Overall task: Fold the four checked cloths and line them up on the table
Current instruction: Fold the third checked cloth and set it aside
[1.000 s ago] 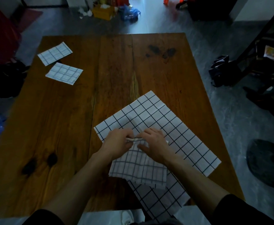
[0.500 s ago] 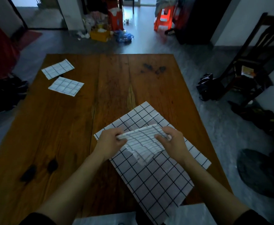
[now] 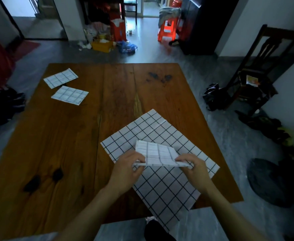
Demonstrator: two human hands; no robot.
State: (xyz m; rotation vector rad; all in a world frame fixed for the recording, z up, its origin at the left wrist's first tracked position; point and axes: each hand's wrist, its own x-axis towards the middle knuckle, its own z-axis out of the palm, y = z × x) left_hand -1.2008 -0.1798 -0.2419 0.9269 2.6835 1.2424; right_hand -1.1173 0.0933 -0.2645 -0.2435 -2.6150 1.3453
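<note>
- Your left hand (image 3: 128,168) and right hand (image 3: 194,168) pinch the folded cloth (image 3: 157,153), lifted above the open cloth (image 3: 160,133).
- Keep its edges together and carry it level toward the two folded cloths (image 3: 69,94) at the far left of the table (image 3: 73,145).

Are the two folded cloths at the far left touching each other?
Cannot tell. In the head view the farther folded cloth and the nearer folded cloth have corners that nearly meet; no clear gap or overlap shows between them.
</note>
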